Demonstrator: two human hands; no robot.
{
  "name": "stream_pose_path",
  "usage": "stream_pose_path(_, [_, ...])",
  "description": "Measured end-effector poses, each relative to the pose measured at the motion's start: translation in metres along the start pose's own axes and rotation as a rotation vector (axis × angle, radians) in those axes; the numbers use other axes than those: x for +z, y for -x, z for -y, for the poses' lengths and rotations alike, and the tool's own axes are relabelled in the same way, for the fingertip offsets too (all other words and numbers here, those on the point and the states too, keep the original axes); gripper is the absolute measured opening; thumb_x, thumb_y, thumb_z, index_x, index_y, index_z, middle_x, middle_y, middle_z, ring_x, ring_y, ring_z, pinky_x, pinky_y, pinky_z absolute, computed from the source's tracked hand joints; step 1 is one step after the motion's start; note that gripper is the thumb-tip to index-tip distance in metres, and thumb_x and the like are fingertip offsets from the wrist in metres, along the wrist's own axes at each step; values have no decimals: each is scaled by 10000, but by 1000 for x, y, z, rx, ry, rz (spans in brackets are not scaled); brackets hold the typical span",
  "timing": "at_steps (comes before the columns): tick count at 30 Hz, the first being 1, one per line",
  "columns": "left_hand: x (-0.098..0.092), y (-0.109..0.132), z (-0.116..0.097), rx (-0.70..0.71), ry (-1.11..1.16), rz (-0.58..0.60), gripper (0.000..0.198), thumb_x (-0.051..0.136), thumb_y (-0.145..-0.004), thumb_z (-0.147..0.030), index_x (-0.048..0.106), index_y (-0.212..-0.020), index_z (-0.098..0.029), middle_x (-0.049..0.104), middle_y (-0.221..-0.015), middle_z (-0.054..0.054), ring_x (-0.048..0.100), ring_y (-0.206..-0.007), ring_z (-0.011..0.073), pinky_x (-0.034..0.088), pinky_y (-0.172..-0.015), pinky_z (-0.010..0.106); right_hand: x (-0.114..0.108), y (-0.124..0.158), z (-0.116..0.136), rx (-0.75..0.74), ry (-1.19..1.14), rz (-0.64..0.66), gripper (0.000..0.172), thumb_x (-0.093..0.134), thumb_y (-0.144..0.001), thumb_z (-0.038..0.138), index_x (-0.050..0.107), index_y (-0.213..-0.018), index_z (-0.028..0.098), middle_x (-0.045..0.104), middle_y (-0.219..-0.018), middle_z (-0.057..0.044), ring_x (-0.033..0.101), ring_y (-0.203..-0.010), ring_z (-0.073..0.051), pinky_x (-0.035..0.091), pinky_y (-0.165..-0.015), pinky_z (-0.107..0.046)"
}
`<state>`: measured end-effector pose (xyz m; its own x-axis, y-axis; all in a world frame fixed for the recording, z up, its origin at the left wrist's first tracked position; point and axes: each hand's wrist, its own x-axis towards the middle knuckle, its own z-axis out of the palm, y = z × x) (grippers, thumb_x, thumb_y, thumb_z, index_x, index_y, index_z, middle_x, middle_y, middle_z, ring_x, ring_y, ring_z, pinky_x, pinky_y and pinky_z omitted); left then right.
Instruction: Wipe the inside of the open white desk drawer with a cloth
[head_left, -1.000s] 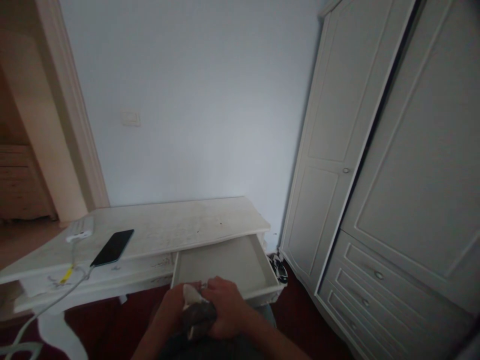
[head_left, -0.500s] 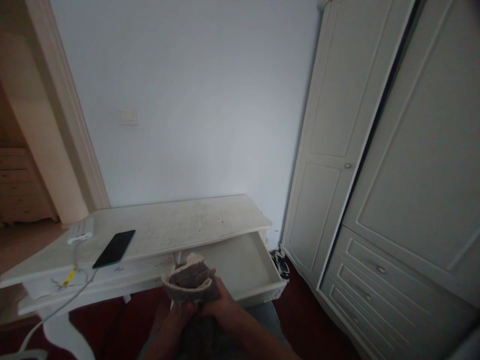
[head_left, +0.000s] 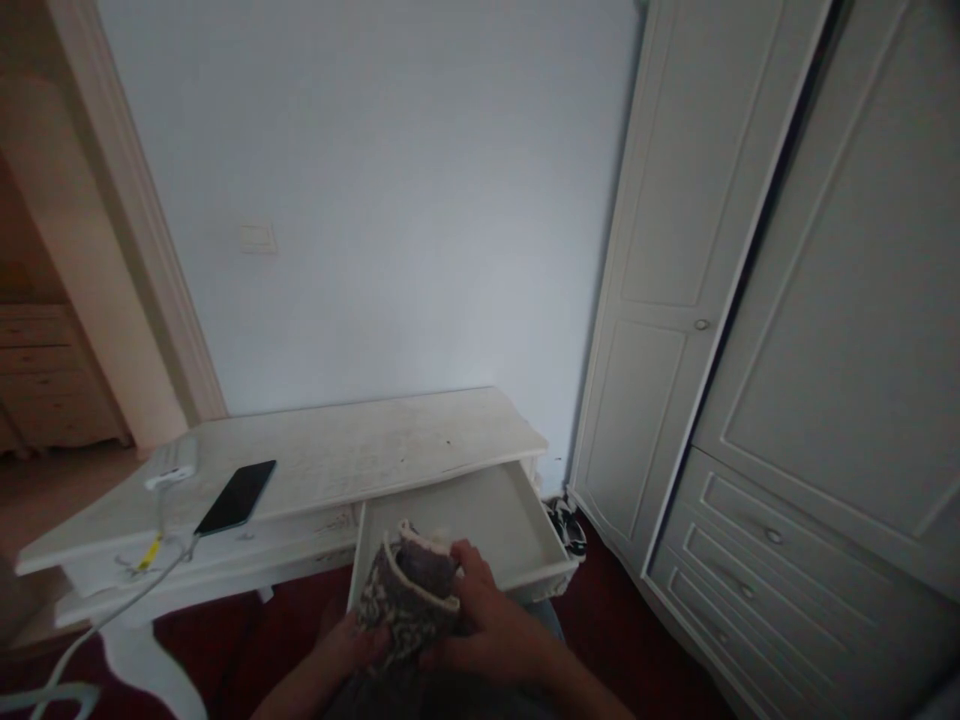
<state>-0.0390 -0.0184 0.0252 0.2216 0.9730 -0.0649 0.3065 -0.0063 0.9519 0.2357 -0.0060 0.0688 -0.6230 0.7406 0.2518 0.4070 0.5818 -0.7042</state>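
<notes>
A grey and white patterned piece of fabric [head_left: 405, 605] with a pale edge is bunched or folded into a roll in front of my body. Its exact kind does not show. My left hand [head_left: 351, 642] grips the lower left side, thumb lying across the fabric. On the right side, my right hand [head_left: 480, 612] wraps round it with the fingers near the upper edge. Behind and to the right of the fabric, a white drawer [head_left: 487, 525] stands pulled out of the white desk [head_left: 360, 440].
On the desk's left lie a dark phone [head_left: 237, 497] and a white power strip [head_left: 172, 462], with a white cable [head_left: 120, 612] hanging down. Black and white shoes [head_left: 568, 527] stand between the desk and the white wardrobe [head_left: 660, 360]. The floor carpet [head_left: 600, 620] is dark red.
The fabric has moved a little to the right and turned, so its patterned side now shows. My hands have shifted with it, the right one now higher along its edge.
</notes>
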Motion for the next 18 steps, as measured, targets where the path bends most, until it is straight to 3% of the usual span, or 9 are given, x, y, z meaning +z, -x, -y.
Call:
stream_pose_path(3, [-31, -12, -46, 190, -102, 26, 825, 846, -637, -695, 712, -1303, -227, 771, -1255, 124, 691, -1185, 387, 543, -1062, 500, -4, 5, -37, 125, 236, -252, 718, 741, -926, 370, 440, -1576, 339, 496, -1452, -94, 504, -1308, -283, 395, -1121, -421])
stream_pose_path(5, [-56, -23, -71, 256, -268, -172, 696, 795, -738, -632, 698, -1307, -243, 756, -1279, 95, 693, -1156, 349, 548, -1035, 451, -4, 9, -61, 199, 422, -338, 615, 701, -948, 318, 500, -1528, 285, 555, -1383, -120, 544, -1237, -296, 415, -1072, -436])
stream_pose_path(7, [-76, -36, -78, 317, -526, -402, 629, 766, -751, -565, 696, -1284, -239, 723, -1310, 102, 648, -1201, 362, 510, -1060, 450, -2, 11, -77, 227, 539, -332, 445, 646, -982, 297, 591, -1422, 259, 622, -1293, -111, 581, -1162, -288, 426, -1010, -416])
stream_pose_path(9, [-83, -48, -65, 295, -784, -469, 598, 754, -737, -478, 689, -1280, -236, 688, -1332, 123, 600, -1233, 383, 467, -1083, 476, 2, 12, -83, 208, 604, -276, 269, 551, -1036, 273, 666, -1279, 264, 677, -1187, -77, 610, -1093, -262, 415, -958, -387])
stream_pose_path(11, [-78, -58, -38, 212, -897, -347, 585, 754, -738, -442, 680, -1276, -225, 679, -1304, 134, 611, -1198, 367, 478, -1051, 461, 7, 11, -83, 194, 656, -233, 235, 477, -1066, 245, 702, -1131, 260, 705, -1083, -51, 630, -1021, -238, 398, -907, -366])
stream_pose_path(13, [-70, -64, -9, 177, -825, -269, 593, 736, -774, -489, 658, -1289, -204, 664, -1266, 137, 639, -1171, 335, 506, -1023, 426, 11, 9, -80, 207, 690, -219, 236, 469, -1066, 234, 703, -1034, 246, 714, -1013, -40, 643, -960, -222, 384, -858, -352])
stream_pose_path(15, [-65, -67, 12, 212, -755, -266, 556, 661, -859, -538, 643, -1298, -198, 646, -1259, 133, 645, -1176, 316, 510, -1029, 416, 12, 8, -78, 223, 709, -223, 224, 483, -1059, 236, 696, -993, 237, 720, -973, -34, 652, -925, -214, 372, -829, -345])
stream_pose_path(18, [-66, -74, 19, 244, -729, -287, 526, 639, -890, -521, 626, -1310, -204, 636, -1267, 125, 644, -1178, 307, 499, -1052, 420, 11, 8, -77, 227, 740, -213, 246, 475, -1066, 253, 690, -949, 231, 726, -932, -33, 660, -899, -209, 358, -802, -339])
